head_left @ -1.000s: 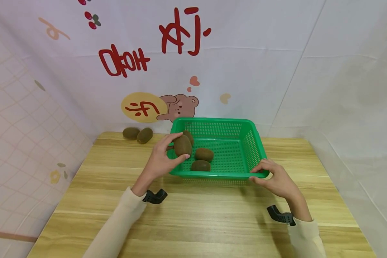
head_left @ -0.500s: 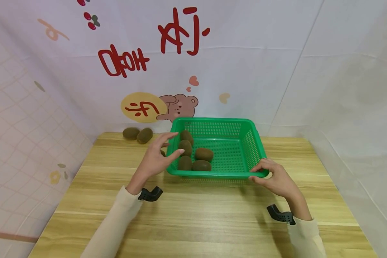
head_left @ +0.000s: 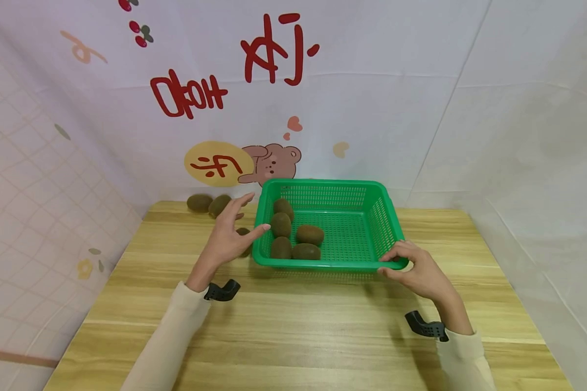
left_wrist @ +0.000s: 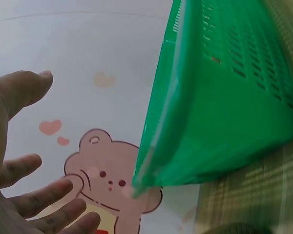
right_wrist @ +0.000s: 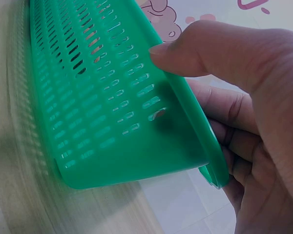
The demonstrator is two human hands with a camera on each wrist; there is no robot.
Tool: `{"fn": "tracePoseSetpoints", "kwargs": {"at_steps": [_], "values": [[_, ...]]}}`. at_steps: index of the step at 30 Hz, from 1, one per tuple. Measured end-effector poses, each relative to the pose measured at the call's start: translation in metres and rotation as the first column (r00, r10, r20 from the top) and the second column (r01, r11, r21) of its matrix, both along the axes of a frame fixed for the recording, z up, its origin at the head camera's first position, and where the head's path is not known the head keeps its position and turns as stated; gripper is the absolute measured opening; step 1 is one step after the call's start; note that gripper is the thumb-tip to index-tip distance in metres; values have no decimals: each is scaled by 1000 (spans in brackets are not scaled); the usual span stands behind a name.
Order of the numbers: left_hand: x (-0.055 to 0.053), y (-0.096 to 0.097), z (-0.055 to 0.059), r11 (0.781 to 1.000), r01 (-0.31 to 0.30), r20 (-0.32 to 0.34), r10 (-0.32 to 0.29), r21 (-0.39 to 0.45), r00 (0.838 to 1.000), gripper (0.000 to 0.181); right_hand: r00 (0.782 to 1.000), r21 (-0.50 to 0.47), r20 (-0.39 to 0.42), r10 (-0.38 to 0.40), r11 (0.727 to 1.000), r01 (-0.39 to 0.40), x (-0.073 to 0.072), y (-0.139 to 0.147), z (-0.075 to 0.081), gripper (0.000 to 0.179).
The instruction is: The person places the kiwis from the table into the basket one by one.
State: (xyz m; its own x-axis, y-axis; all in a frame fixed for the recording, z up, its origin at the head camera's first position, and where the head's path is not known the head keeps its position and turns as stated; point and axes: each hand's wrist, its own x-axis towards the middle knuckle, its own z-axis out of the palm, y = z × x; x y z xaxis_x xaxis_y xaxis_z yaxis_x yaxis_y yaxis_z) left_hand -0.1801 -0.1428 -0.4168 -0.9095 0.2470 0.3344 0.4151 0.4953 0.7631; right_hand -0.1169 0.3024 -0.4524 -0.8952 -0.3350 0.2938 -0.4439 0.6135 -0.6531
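Observation:
A green plastic basket (head_left: 332, 265) stands on the table with several brown kiwis (head_left: 310, 234) along its left side. My right hand (head_left: 413, 267) pinches the basket's near right corner, the thumb outside and the fingers over the rim, as the right wrist view shows. Left of the basket hovers my left hand (head_left: 224, 233), fingers spread, holding nothing. Partly hidden beneath it, a kiwi (head_left: 244, 241) lies on the table. In the left wrist view, the left hand's fingers (left_wrist: 44, 195) are apart from the basket wall (left_wrist: 224, 112).
Two kiwis, a left one (head_left: 199, 203) and a right one (head_left: 219, 206), lie side by side at the table's back left. A white printed cloth (head_left: 372, 108) rises behind the wooden table (head_left: 323, 336), with cloth walls at both sides.
My left hand has set a kiwi into the basket's left side, let it go and moved left out of the basket. The right hand keeps its grip on the corner.

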Motion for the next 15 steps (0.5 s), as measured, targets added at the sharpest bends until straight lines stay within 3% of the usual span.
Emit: {"fn": "tracePoseSetpoints", "kwargs": {"at_steps": [7,15], "values": [[-6,-10,-9,999,-37,38,38,-27,999,83,1000,4,17,-11,1000,11,0,0,-1,21],[-12,-23,-28,997,-71,87,74,-36,993,86,1000,2,5,-4,1000,4,0,1,-1,22]]}}
